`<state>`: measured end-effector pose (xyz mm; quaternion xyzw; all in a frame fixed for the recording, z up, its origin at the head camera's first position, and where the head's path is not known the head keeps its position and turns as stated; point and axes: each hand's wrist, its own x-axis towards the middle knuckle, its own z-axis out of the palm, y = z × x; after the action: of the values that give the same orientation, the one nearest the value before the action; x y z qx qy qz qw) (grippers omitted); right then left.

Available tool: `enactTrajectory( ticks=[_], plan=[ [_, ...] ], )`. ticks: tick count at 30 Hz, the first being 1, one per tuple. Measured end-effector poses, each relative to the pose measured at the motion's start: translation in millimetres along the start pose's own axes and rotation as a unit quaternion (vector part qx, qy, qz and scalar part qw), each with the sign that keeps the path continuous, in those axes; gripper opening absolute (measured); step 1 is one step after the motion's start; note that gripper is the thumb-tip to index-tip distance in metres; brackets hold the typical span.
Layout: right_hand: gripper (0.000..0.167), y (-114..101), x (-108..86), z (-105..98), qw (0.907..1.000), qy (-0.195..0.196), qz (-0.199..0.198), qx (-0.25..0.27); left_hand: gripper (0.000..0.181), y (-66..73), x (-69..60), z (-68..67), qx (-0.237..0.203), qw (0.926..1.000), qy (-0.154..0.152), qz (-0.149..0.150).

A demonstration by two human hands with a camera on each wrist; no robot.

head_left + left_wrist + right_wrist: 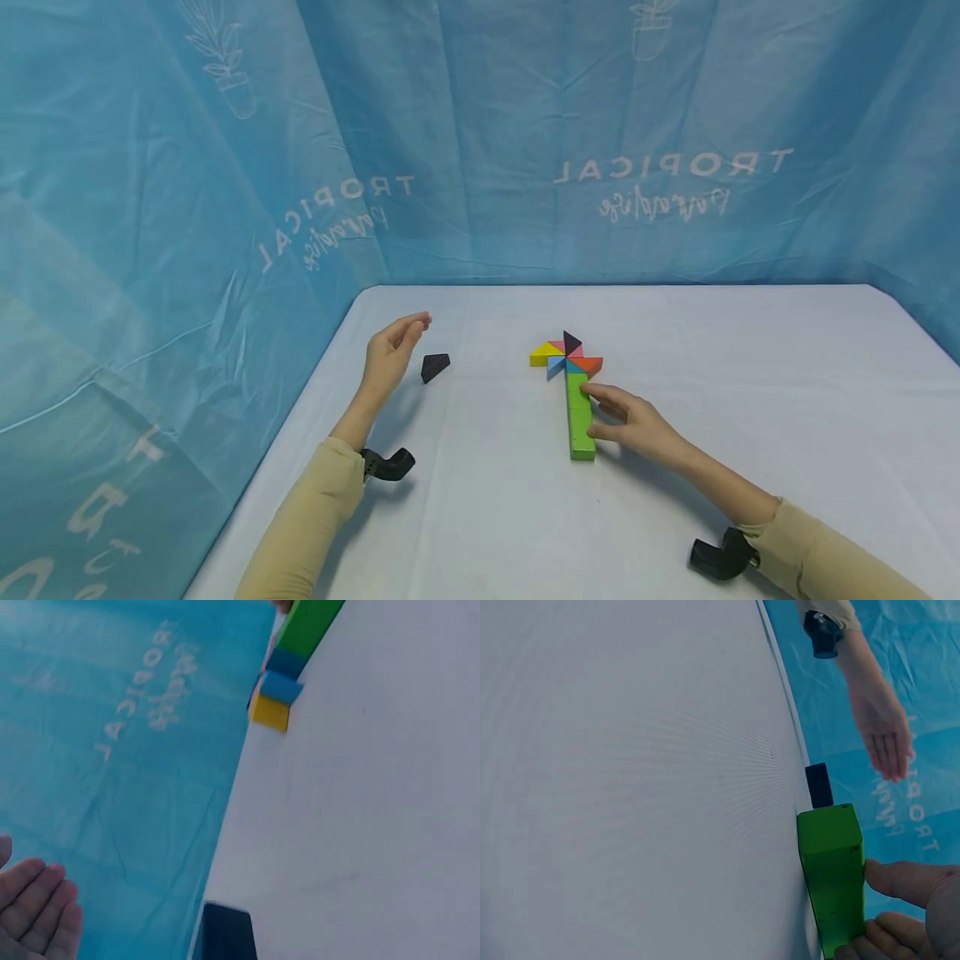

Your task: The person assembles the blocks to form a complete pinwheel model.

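Observation:
My right hand [633, 423] lies along the right side of a green bar made of green blocks [581, 429]. Its thumb and fingertips touch that side, with the thumb nearer the bar's near end. Above the bar's far end, small triangular blocks form a pinwheel: a yellow block [542, 356], a blue block [555, 365], an orange block [588, 365], a black block [572, 342] and pink ones. My left hand [392, 350] hovers over the left of the table, holding nothing, its fingers nearly straight. Beside it lies a separate black block [435, 367].
A white-covered table [480, 525] bears all the blocks. Blue printed curtains [480, 167] hang behind and to the left of it. Each wrist wears a black camera mount, such as the left mount [388, 465].

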<state>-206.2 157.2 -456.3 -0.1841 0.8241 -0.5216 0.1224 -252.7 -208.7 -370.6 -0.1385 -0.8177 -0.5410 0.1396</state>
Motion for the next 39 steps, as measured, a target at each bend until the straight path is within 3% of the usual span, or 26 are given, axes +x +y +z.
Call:
enactTrajectory(
  ticks=[5, 9, 13, 19, 25, 33, 39],
  plan=[
    [0.066, -1.0, -0.2, -0.7, 0.9999, 0.000, -0.010, -0.002, 0.038, -41.2, 0.0, -13.3, -0.060, 0.9970, 0.000, -0.050],
    [0.066, -2.0, -0.2, -1.0, 0.9999, 0.003, -0.013, -0.004, 0.045, -72.9, -0.6, -14.7, -0.054, 0.9946, -0.021, -0.086],
    [0.066, -2.5, -1.2, 0.6, 0.9999, 0.003, -0.010, -0.001, 0.052, -88.7, -8.3, -12.6, -0.040, 0.9915, -0.046, -0.115],
    [0.066, -3.0, -1.9, 0.0, 1.0000, 0.002, -0.008, 0.000, 0.059, -96.5, -19.7, -7.6, -0.019, 0.9887, -0.067, -0.133],
    [0.066, -3.1, -2.1, -0.8, 1.0000, 0.004, -0.008, -0.003, 0.059, -98.9, -23.2, -0.7, -0.040, 0.9873, -0.067, -0.138],
    [0.066, -3.0, -1.7, -0.8, 0.9999, 0.004, -0.009, -0.007, 0.063, -97.4, -23.8, 4.4, -0.070, 0.9870, -0.063, -0.131],
    [0.066, -3.3, -1.9, -0.8, 1.0000, 0.003, -0.007, -0.002, 0.061, -103.8, -25.2, 7.3, -0.047, 0.9914, -0.050, -0.112]
  ],
)
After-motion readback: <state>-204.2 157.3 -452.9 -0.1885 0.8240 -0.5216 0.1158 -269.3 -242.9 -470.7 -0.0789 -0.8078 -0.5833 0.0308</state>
